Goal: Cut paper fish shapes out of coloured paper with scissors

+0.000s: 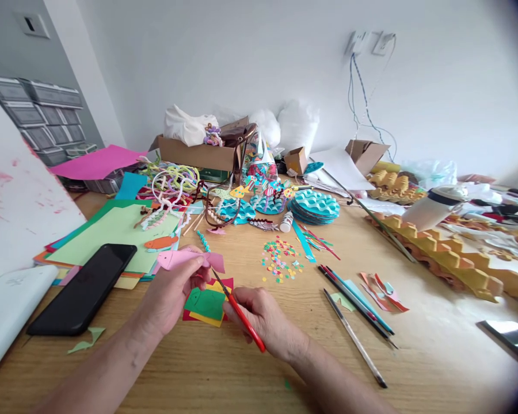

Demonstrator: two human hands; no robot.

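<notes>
My left hand pinches a pink paper piece with a fish outline drawn on it. Red-handled scissors are in my right hand, their blades reaching up to the right part of the pink paper. Below the blades, a green paper piece with a drawn outline lies on yellow and red pieces. An orange paper fish rests on light green sheets just beyond my left hand.
A black phone lies at the left. Confetti dots, pens and paper scraps are spread to the right. Blue wavy discs, pipe cleaners and boxes stand behind. An egg carton borders the right.
</notes>
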